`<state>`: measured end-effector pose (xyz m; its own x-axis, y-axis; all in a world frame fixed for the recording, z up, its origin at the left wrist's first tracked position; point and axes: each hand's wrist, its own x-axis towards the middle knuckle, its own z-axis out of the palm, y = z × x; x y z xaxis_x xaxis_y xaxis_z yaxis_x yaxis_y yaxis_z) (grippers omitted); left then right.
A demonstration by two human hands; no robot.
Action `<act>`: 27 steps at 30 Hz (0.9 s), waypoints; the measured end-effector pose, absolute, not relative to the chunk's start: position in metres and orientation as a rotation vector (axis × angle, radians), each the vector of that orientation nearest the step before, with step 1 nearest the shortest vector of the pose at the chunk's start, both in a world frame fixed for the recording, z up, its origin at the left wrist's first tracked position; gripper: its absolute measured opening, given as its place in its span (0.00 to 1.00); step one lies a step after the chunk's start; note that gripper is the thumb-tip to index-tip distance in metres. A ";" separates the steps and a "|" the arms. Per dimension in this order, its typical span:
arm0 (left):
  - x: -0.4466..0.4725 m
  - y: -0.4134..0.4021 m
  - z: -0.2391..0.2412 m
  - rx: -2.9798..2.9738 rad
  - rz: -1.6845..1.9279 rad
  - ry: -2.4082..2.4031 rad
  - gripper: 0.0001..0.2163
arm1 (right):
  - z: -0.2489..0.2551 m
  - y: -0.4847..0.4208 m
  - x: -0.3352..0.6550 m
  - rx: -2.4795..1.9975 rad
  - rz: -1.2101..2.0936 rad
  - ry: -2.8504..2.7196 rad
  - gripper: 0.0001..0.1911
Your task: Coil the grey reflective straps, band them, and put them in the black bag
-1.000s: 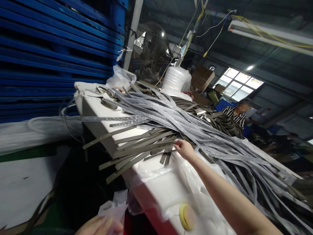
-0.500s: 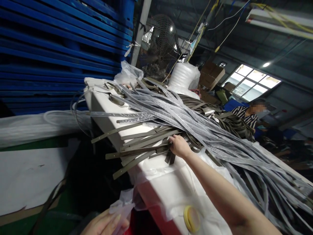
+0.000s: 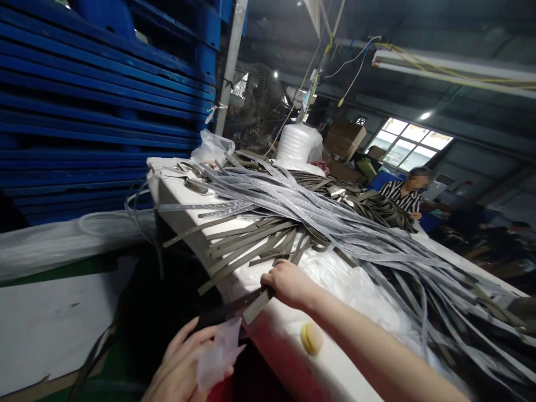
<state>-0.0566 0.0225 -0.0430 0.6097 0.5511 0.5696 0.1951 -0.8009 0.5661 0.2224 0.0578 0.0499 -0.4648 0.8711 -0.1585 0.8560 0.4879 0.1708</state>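
My right hand [image 3: 288,285] is closed around an olive strap [image 3: 256,307], whose end points down and left over the table's front edge. Low in the view, my left hand [image 3: 180,363] grips a piece of thin translucent plastic [image 3: 218,354], with its fingers partly extended. The two hands are apart, with the strap's end between them. Beyond my right hand, loose olive straps [image 3: 234,243] lie fanned out, some overhanging the edge. Behind them stretches a long heap of straps in clear plastic sleeves [image 3: 310,204].
The white-covered table [image 3: 167,178] runs off to the right. A yellow round object [image 3: 310,338] is at its front side. Blue pallets [image 3: 104,100] are stacked at left. A white wrapped roll [image 3: 297,144] stands behind the straps. One person [image 3: 402,192] is at the far right.
My right hand has drawn back toward me from the loose pile with a strap in it. My left hand has risen slightly with the plastic, its fingers more extended. The camera view has shifted.
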 end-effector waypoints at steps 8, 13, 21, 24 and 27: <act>-0.040 -0.006 0.009 2.110 0.431 0.471 0.17 | 0.054 -0.004 0.191 1.391 0.164 2.519 0.09; -0.031 -0.016 0.003 1.916 0.316 0.399 0.17 | 0.055 -0.035 0.189 1.503 0.060 2.593 0.08; -0.025 -0.030 -0.009 1.452 0.323 0.371 0.23 | 0.027 -0.046 0.193 1.636 0.017 2.701 0.15; -0.035 -0.025 -0.011 1.438 0.399 0.467 0.21 | 0.016 -0.048 0.206 2.093 0.286 2.629 0.20; -0.050 -0.019 -0.014 1.314 0.448 0.579 0.20 | 0.009 -0.052 0.214 2.414 0.383 2.419 0.13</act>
<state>-0.0495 -0.0192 -0.0144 0.7787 0.6113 -0.1409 0.0166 0.2043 0.9788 0.2143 -0.0519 0.0087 0.0078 0.9333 0.3589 0.9986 0.0118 -0.0523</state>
